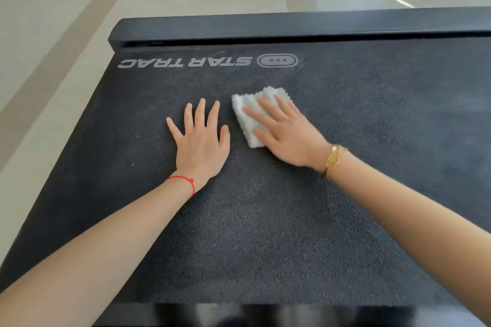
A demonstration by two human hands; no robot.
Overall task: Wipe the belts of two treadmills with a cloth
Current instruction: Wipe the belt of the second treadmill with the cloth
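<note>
One belt (265, 220) is filling the view — a wide, dark, pebbled sheet with a printed logo (210, 61) near its far end, running under a black end bar (292, 26). It is looking taut and fixed, so it likely takes firm pressure without shifting; its rough grain is probably dragging at fabric rather than letting it slide. Only one treadmill is showing, so the second belt is out of sight.

Two hands are lying on it, both flat. The left hand (200, 141) is resting palm-down with fingers spread wide, holding nothing, apparently bracing. The right hand (285, 135) is pressing straight fingers onto the cloth (245, 114), just beside the left hand, in the belt's far middle.

One cloth is here — small, white, fluffy, folded into a pad. It is looking light and soft, likely to bunch or unfold under a hard push, so a flat palm over its middle seems the best hold.

One red string (183, 180) is circling the left wrist; gold bangles (334, 158) are sitting on the right, their number unclear.
</note>
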